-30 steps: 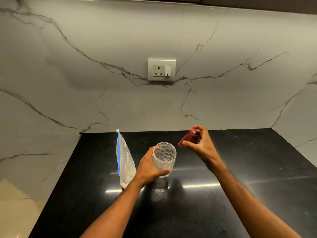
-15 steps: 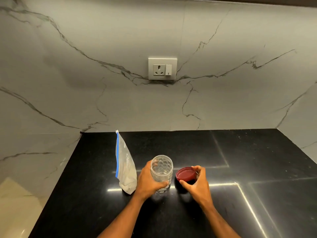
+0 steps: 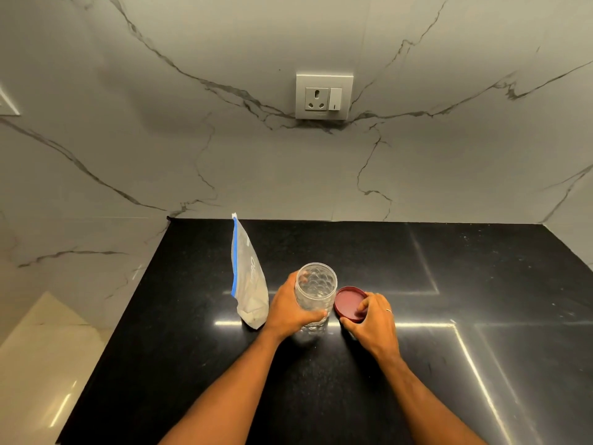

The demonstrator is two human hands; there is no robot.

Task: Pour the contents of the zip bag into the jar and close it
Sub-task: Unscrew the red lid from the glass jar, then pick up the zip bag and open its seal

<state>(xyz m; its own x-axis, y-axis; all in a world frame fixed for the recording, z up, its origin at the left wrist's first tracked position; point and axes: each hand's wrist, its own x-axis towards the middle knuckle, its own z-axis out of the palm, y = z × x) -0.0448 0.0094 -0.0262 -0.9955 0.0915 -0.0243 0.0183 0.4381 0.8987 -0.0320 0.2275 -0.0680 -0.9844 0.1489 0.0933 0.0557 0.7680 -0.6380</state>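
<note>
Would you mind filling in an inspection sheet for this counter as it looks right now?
Surface: black polished counter, glossy with light streaks.
Job's things: zip bag upright, sealed, contents at the bottom; clear jar open, looks empty; red lid inside-up on the counter beside the jar.
Clutter: nothing seen.
Hands: left hand grips the jar; right hand holds the lid, fingers on it.
Cables: nothing seen.
Surroundings: marble wall with a socket and switch.
</note>
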